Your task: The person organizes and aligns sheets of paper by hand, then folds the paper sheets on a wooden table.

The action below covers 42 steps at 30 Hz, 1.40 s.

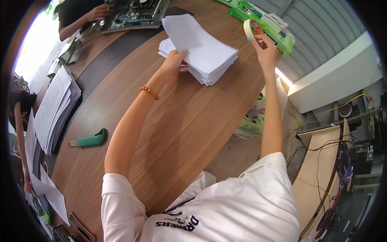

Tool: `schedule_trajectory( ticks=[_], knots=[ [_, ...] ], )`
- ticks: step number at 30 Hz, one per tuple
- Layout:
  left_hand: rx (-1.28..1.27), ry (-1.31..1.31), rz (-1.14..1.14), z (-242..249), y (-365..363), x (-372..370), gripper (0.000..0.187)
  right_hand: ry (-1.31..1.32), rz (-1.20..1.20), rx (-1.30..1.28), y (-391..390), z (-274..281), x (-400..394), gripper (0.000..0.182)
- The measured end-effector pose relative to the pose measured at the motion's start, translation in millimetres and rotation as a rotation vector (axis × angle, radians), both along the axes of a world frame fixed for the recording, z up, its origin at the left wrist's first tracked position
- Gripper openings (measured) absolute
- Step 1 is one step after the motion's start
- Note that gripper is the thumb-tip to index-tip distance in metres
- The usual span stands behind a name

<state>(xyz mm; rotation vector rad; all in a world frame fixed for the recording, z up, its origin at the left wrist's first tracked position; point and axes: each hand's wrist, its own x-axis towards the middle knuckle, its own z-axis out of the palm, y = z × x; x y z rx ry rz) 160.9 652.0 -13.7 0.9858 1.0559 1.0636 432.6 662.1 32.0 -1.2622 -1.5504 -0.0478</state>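
Observation:
My left hand (175, 63) is closed on the near left edge of the top sheets of a white paper stack (205, 50). Those sheets lift and bend at their far left corner, while the rest of the stack lies on the wooden table. Off to the right, my right hand (265, 46) holds a roll of cream tape (248, 31) up by its rim, with something orange-red between the fingers. Behind the tape are green packets (278, 38) at the table's far right edge.
A green-handled cutter (92, 139) lies on the table at the left. Beyond it stands a tall paper pile (58, 109). At the top left, another person's hand (100, 13) touches an opened electronic device (135, 15). Cables (322, 147) hang at the right.

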Motion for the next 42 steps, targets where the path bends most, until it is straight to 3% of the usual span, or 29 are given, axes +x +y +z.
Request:
schedule_trajectory(
  ticks=[7, 13, 15, 16, 18, 21, 26, 28, 30, 31, 32, 33, 35, 37, 39, 41, 42],
  knots=[
    [-0.050, 0.079, -0.054, -6.7, 7.4, 5.9, 0.019, -0.089, 0.093, -0.027, -13.9, -2.3, -13.8, 0.018],
    [-0.167, 0.208, 0.014, 3.5, 12.9, 1.9, 0.039, -0.313, 0.342, 0.043, 10.3, -3.9, -60.6, 0.016],
    [-0.139, 0.517, -0.084, 9.8, 13.7, -3.9, 0.056, -0.329, 0.480, -0.032, 22.9, -15.2, -73.6, 0.017],
    [-0.139, 0.513, -0.075, 14.0, 11.1, -6.7, 0.056, -0.332, 0.488, -0.030, 25.1, -20.7, -76.8, 0.017],
    [-0.127, 0.902, -0.152, 22.3, 5.9, -13.7, 0.065, -0.489, 0.522, -0.178, 29.5, -31.5, -82.4, 0.015],
    [-0.082, 1.013, -0.134, 34.9, -6.4, -36.5, 0.071, -0.514, 0.562, -0.243, 29.6, -42.7, -82.4, 0.015],
    [0.021, 0.987, -0.064, 59.2, -47.9, -88.6, 0.066, -0.363, 0.578, -0.120, 11.5, -40.4, -73.6, 0.023],
    [0.105, 0.942, -0.035, 67.1, -91.3, -106.5, 0.054, -0.141, 0.444, -0.159, -32.8, -11.4, -61.5, 0.027],
    [0.169, 0.855, -0.144, 75.7, -145.8, -124.5, 0.042, -0.099, 0.234, -0.025, -62.4, -11.9, -22.1, 0.021],
    [0.129, 0.853, -0.137, 74.8, -176.2, -134.2, 0.039, -0.105, 0.138, 0.084, -70.0, -22.2, 9.0, 0.019],
    [-0.025, 0.856, -0.124, 81.1, -207.8, -138.3, 0.033, 0.057, 0.075, 0.001, -73.2, -43.4, 46.0, 0.018],
    [0.012, 0.872, -0.118, 78.3, -239.1, -144.6, 0.028, 0.251, -0.028, -0.024, -79.6, -64.6, 74.4, 0.016],
    [0.044, 0.914, -0.147, 80.5, -286.9, -134.8, 0.012, -0.077, -0.334, -0.483, -84.6, -126.8, 143.6, 0.018],
    [0.143, 1.020, -0.312, 74.9, -315.9, -124.1, 0.013, -0.281, -0.125, -0.719, -95.5, -189.5, 165.3, 0.020],
    [0.209, 1.055, -0.406, 65.3, -335.4, -104.3, 0.019, -0.452, 0.227, -0.606, -91.9, -243.2, 163.7, 0.022],
    [0.309, 1.101, -0.420, 49.8, -352.5, -87.9, 0.051, -0.633, 0.226, -0.526, -80.1, -278.8, 148.7, 0.024],
    [0.301, 1.097, -0.430, 47.2, -360.8, -77.4, 0.051, -0.632, 0.226, -0.539, -74.5, -285.1, 142.9, 0.024]
  ],
)
